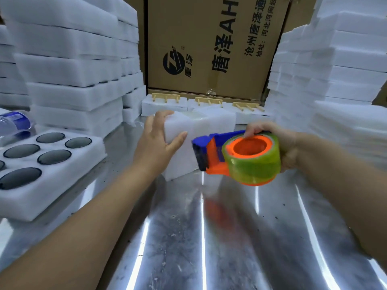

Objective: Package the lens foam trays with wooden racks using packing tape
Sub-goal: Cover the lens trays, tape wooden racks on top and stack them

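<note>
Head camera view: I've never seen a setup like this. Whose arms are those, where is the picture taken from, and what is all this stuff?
There is no machine here. A person wears one camera on the head, looking forward and down, so the arms are their own. The left hand grips a white foam block standing on the shiny metal table. The right hand holds an orange and blue tape dispenser loaded with a roll of clear tape, its blue front end close to the block. On the left lies an open foam tray with dark round lenses in its pockets. Further back, small wooden racks rest on more foam pieces in front of a cardboard box, with tall foam stacks on both sides.
</note>
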